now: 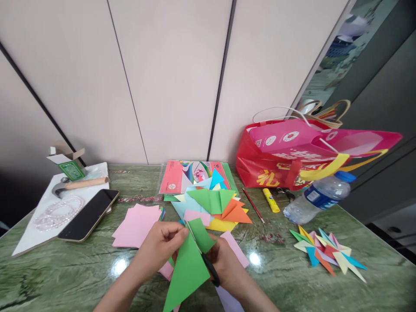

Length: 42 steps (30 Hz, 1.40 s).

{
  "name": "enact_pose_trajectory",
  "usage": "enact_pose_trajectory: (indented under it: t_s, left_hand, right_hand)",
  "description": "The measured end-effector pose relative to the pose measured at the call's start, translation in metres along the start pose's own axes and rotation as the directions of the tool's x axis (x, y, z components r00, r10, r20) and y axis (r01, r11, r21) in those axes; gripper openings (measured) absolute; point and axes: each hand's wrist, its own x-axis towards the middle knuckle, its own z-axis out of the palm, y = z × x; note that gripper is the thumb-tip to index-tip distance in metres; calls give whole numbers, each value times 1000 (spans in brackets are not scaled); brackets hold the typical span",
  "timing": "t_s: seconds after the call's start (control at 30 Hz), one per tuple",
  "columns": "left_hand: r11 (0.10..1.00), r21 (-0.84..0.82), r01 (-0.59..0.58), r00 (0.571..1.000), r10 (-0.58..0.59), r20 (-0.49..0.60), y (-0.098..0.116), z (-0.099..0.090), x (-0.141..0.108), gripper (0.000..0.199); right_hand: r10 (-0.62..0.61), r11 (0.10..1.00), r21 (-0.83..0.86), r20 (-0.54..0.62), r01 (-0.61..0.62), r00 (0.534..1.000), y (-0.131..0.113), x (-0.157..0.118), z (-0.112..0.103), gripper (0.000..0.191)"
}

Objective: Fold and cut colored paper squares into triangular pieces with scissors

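Note:
My left hand [165, 243] pinches the upper left edge of a sheet of green paper [186, 273], which is held up over the table. My right hand [224, 260] is closed around black-handled scissors [210, 269]. Their blades cross the green paper, and a flap on the right side stands away from the larger piece along the cut. Just beyond my hands lies a heap of folded coloured paper pieces [211, 201]. A stack of pink paper squares [136, 225] sits to the left of my left hand. Paper strips partly show beneath my hands.
Paper stars [328, 251] lie at the right, near a tilted water bottle [316, 199] and a red gift bag [269, 160]. A glue stick [271, 200] and a pencil [253, 205] lie between. Leftward are a phone [89, 215], a hammer-like tool [79, 185] and a small box [69, 167].

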Motion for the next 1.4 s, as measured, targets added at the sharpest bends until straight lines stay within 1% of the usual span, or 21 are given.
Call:
enact_pose_trajectory:
  t_s: [0.17,0.3,0.37,0.5,0.57,0.6,0.67,0.7,0.73,0.77,0.8,0.87,0.9,0.93,0.97,1.03,1.1,1.17,1.2,1.27,1.4]
  left_hand:
    - [1000,-1,-3,1000,3,-2,0,0,1,39]
    - [998,60,-28,1000,29,-3,-4,-1,2,39]
    - [990,123,-72,997,74,-10,-6,-2,2,39]
    - [965,220,-141,990,142,12,-7,-2,3,38]
    - [955,252,-159,987,150,56,-7,1,2,37]
    - [948,269,-167,985,150,82,-8,3,2,36]
    - [935,306,-179,980,144,134,-11,9,1,34]
    - [929,324,-181,979,138,152,-13,12,2,33]
    - [922,343,-182,978,132,163,-16,14,3,32]
    - [913,366,-180,979,131,155,-18,15,4,30]
    - [902,392,-179,982,137,133,-21,13,7,29]
    - [870,465,-163,984,176,16,-27,-1,13,23]
    - [851,507,-136,976,204,-82,-30,-14,16,21]
    - [830,550,-93,953,234,-192,-34,-30,18,20]
    - [806,591,-30,913,263,-311,-38,-49,19,21]
    - [754,643,131,795,307,-523,-49,-90,17,27]
    - [699,658,280,684,336,-648,-62,-127,10,37]
    - [641,651,408,613,336,-715,-76,-151,3,44]
    - [615,632,472,577,327,-748,-83,-158,1,47]
    - [566,600,565,539,297,-788,-96,-164,-1,51]
    - [493,588,641,561,221,-798,-111,-160,6,48]
  right_hand:
    - [-15,1000,-18,-29,15,999,5,2,-2,37]
    - [-46,996,-77,-93,39,995,12,6,-7,32]
    - [-71,990,-132,-160,50,984,14,7,-10,32]
    - [-143,973,-222,-348,67,927,8,10,-18,30]
    - [-234,963,-227,-432,146,871,4,10,-21,30]
    - [-291,952,-232,-481,201,827,2,10,-23,30]
    - [-443,896,-268,-600,354,666,0,10,-26,31]
    - [-505,859,-304,-629,412,591,0,10,-27,31]
    - [-561,823,-350,-625,447,543,0,10,-29,29]
    - [-603,795,-397,-601,459,525,2,11,-32,28]
    - [-622,782,-432,-580,449,526,4,12,-34,29]
    - [-645,760,-523,-539,385,542,8,16,-41,31]
    - [-657,738,-586,-508,335,557,11,18,-44,30]
    - [-654,732,-607,-499,310,568,13,21,-48,29]
    - [-649,730,-618,-494,290,579,15,23,-52,28]
    - [-627,734,-633,-488,248,607,19,27,-59,29]
    - [-599,745,-630,-491,216,633,21,31,-64,29]
    - [-567,763,-615,-492,197,660,24,35,-67,30]
    - [-550,774,-603,-493,192,674,25,37,-68,31]
    - [-515,803,-565,-493,192,701,29,42,-69,33]
    - [-414,882,-424,-489,205,768,35,49,-68,39]
